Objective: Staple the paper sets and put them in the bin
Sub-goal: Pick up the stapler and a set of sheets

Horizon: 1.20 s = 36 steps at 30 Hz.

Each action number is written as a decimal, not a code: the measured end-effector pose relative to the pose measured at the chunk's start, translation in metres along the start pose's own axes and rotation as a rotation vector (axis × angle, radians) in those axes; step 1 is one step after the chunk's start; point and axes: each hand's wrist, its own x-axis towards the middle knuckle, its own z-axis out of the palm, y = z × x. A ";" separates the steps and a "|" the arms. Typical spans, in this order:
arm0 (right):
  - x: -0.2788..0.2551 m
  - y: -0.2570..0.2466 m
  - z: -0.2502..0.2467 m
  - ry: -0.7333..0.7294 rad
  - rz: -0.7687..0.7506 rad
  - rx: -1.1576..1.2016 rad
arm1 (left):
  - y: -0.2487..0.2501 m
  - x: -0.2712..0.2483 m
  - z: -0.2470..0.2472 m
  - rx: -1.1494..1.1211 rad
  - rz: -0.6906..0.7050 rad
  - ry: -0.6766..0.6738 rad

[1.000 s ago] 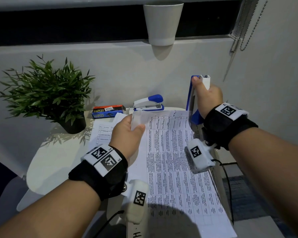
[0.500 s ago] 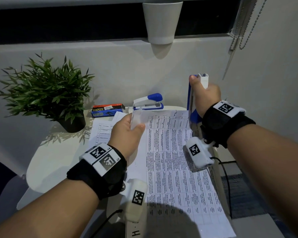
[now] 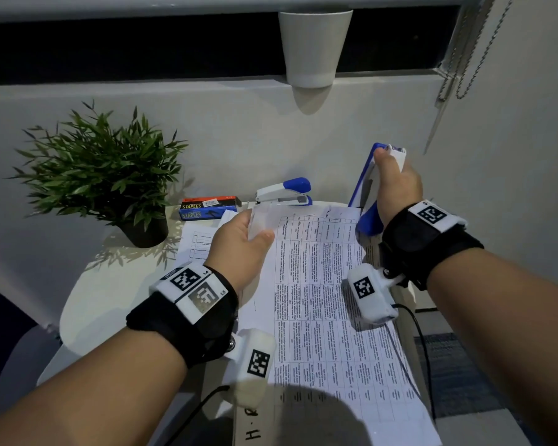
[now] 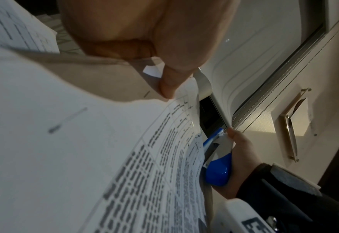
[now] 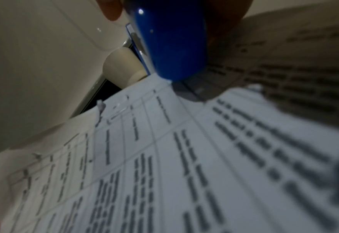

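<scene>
Seen from the head view, a printed paper set [image 3: 329,304] is spread over the near right part of the round white tabletop [image 3: 110,294]. Its far left corner is lifted and pinched between thumb and fingers of the left hand [image 3: 239,246]. At the far right edge of the sheets, a blue and white stapler [image 3: 368,188] is held upright, with the right hand [image 3: 397,185] wrapped round it and the thumb laid along its side. A second stapler [image 3: 284,193] lies on the far side of the tabletop, just right of a box of staples [image 3: 207,208]. A potted plant [image 3: 100,178] stands at the far left, and a white cup-shaped pot [image 3: 313,46] hangs on the wall above. More printed sheets [image 3: 197,246] lie under the left hand. No bin can be made out in this view.

From the left wrist view, the thumb [image 4: 170,82] is seen pressed on the curled corner of the paper set [image 4: 84,157], and to the right the stapler [image 4: 218,171] is gripped by the right hand [image 4: 240,157].

From the right wrist view, the blue end of the stapler [image 5: 170,44] is seen close above the blurred paper set [image 5: 184,165]; whether it touches the sheets cannot be told.
</scene>
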 end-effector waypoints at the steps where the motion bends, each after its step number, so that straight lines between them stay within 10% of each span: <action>1: -0.001 0.000 0.001 -0.023 0.015 0.003 | 0.000 -0.001 -0.001 0.010 -0.006 -0.007; 10: -0.004 0.002 0.003 -0.151 0.189 0.147 | -0.006 -0.001 -0.013 0.075 -0.003 0.014; 36: 0.016 0.013 -0.027 0.148 0.277 0.187 | -0.021 0.005 -0.036 0.145 -0.080 0.099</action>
